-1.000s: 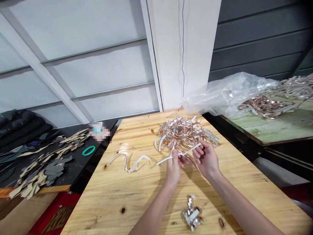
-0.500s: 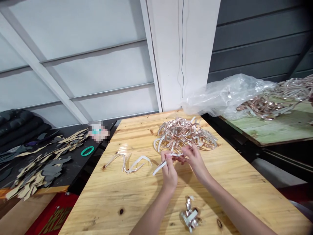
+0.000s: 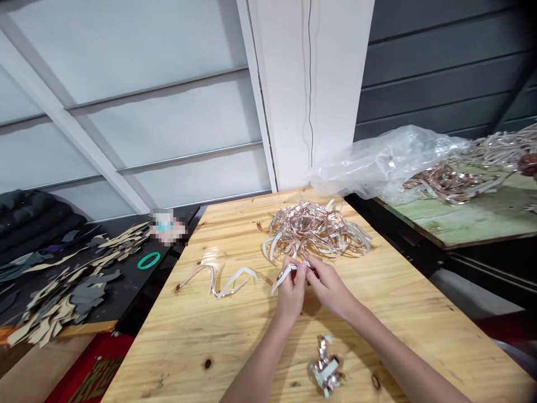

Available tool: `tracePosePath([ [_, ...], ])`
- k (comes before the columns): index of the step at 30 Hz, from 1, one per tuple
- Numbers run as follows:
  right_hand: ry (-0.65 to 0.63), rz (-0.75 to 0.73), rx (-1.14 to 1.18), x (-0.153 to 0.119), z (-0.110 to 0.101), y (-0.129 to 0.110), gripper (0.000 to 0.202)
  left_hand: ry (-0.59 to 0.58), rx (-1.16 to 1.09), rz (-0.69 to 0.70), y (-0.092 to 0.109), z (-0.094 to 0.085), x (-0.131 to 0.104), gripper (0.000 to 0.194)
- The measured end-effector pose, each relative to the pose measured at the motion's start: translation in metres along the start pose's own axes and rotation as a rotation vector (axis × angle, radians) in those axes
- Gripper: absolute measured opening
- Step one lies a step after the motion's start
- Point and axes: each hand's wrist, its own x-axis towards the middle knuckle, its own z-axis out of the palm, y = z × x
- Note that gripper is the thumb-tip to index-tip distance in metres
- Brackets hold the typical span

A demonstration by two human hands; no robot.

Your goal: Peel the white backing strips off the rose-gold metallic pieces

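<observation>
The strips (image 3: 316,228) look glossy metallic, the tabletop (image 3: 201,330) smooth wood.

Left hand (image 3: 291,288) and right hand (image 3: 329,284) pinching a white strip (image 3: 282,276), coppery pile (image 3: 308,219) beyond, wooden table (image 3: 235,330) beneath

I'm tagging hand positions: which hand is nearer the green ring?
Left. The left hand is to the right of the green ring, over the wooden table; the right hand is farther right.

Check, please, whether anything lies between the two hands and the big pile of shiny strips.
Nothing visible stands in the way: the pile lies just beyond the left hand and the right hand, which hold a pale strip between them.
</observation>
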Motion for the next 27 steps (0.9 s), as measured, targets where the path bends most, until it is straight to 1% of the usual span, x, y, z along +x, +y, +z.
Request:
tracePosePath([
  [3,-0.005,-0.041,-0.057,-0.001,-0.001,-0.002,0.02,-0.042,0.108,0.015,-0.004,-0.001,0.003,0.036],
  [5,0.013,-0.025,-0.044,0.0,-0.002,0.0,0.021,-0.062,0.156,0.042,-0.005,-0.001,0.004,0.039],
  [8,0.052,0.03,0.036,0.002,-0.004,0.003,0.026,-0.092,0.18,0.05,-0.006,-0.002,0.004,0.044],
  [12,0.109,0.114,0.254,0.005,-0.005,0.008,0.034,-0.113,0.138,0.022,-0.006,-0.002,0.004,0.044],
  [16,0.154,0.242,0.524,0.008,-0.007,0.006,0.032,-0.142,0.076,0.022,-0.007,-0.001,0.005,0.044],
  [18,0.207,0.286,0.624,0.01,-0.009,0.003,0.031,-0.143,0.064,0.03,-0.007,0.0,0.005,0.043],
  [21,0.326,0.331,0.779,0.012,-0.012,-0.003,0.028,-0.154,0.055,0.037,-0.005,0.001,0.005,0.042],
  [23,0.375,0.354,0.886,0.013,-0.013,-0.007,0.025,-0.16,0.09,0.049,-0.002,0.001,0.005,0.04],
  [27,0.436,0.364,1.049,0.018,-0.02,-0.011,0.022,-0.149,0.241,0.086,0.002,-0.002,0.003,0.038],
])
